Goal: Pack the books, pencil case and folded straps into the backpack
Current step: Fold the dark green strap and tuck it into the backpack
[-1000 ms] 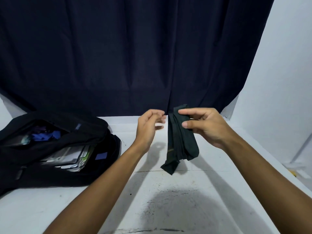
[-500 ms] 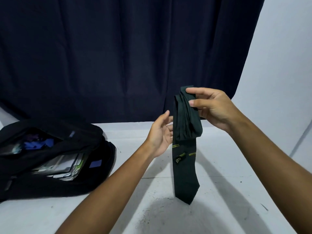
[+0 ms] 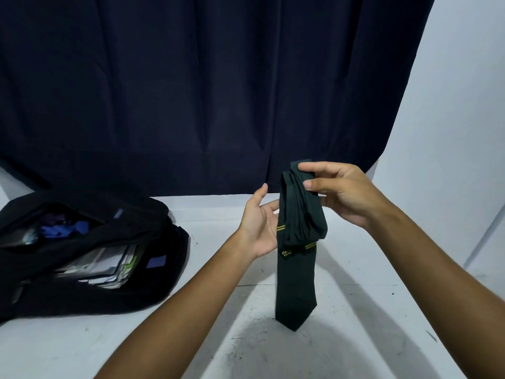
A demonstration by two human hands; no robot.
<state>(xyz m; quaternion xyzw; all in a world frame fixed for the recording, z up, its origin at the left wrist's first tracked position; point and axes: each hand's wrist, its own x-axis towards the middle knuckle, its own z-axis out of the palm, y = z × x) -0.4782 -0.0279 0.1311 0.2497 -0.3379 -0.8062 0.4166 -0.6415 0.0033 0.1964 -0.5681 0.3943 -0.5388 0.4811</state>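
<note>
A dark green strap [image 3: 296,280], shaped like a tie with thin yellow stripes, hangs above the white table [image 3: 355,324]. My right hand [image 3: 347,198] pinches its folded upper end between thumb and fingers. My left hand [image 3: 259,225] is beside it, palm facing the strap, fingers straight and touching its left edge. The black backpack [image 3: 90,291] lies unzipped at the left, with books [image 3: 106,269] showing in the lower opening and something blue [image 3: 65,228] in the upper compartment.
A dark blue curtain [image 3: 191,91] hangs behind the table. A white wall [image 3: 464,132] closes the right side. The table surface in front of me shows dark scuff marks [image 3: 259,351].
The strap has unrolled: its long pointed end now hangs down to the table. My right hand lifted the folded part higher, and my left hand opened beside it.
</note>
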